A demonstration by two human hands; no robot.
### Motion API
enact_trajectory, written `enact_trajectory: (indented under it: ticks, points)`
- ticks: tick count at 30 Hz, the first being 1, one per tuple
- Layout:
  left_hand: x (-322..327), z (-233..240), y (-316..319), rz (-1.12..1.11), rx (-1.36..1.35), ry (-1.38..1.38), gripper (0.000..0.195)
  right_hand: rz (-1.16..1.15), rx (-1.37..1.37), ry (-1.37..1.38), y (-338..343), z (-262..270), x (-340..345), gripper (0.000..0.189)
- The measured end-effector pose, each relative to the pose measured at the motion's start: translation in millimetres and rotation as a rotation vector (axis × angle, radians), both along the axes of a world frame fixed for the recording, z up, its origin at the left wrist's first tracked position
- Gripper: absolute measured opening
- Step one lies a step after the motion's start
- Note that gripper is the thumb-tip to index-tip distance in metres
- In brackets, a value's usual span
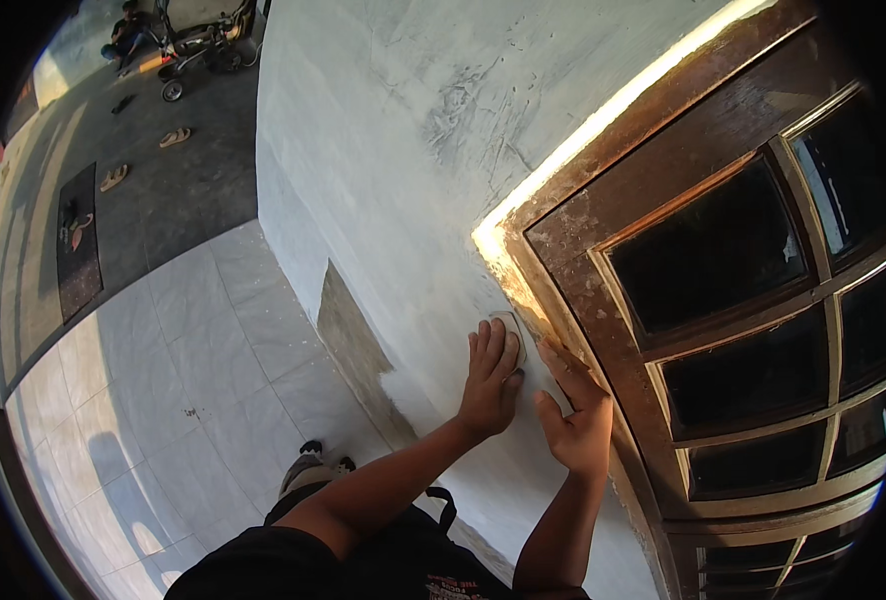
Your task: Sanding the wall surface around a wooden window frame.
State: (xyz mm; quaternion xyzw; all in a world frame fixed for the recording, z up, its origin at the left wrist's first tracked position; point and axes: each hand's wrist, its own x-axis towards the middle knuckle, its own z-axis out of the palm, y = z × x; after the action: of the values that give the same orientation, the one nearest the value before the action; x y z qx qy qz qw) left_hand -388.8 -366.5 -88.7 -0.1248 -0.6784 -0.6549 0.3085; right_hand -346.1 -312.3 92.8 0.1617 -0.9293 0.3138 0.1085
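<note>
My left hand (491,382) lies flat on a pale grey plastered wall (383,217). Under its fingers is a thin pale pad (516,330), perhaps folded sandpaper; only its rounded edge shows past the fingertips. Close by on the right, my right hand (579,416) has its fingers stretched along the wall's edge beside the brown wooden window frame (555,289). Its thumb stands apart, and I see nothing held in it. Rough dark marks (465,120) cover part of the plaster farther up.
Small dark glass panes (713,247) fill the window on the right. Bare grey-brown cement (353,315) shows low on the wall. Pale floor tiles (187,360) lie at left; beyond are sandals (175,137), a mat (80,240), a wheeled vehicle (206,49) and a seated person (129,34).
</note>
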Motion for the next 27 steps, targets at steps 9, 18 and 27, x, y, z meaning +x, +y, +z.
enact_trajectory:
  ticks: [9,18,27]
  points:
    - [-9,19,-5,0.129,0.115,-0.026,0.052,0.063,-0.115,0.034,8,-9,-2,0.053]
    - [-76,39,-68,0.274,0.254,-0.036,0.049,0.078,-0.171,-0.014,7,-9,-1,0.05]
    - [-51,17,-43,0.164,0.278,-0.047,0.051,0.127,-0.201,0.018,14,-13,-4,0.053]
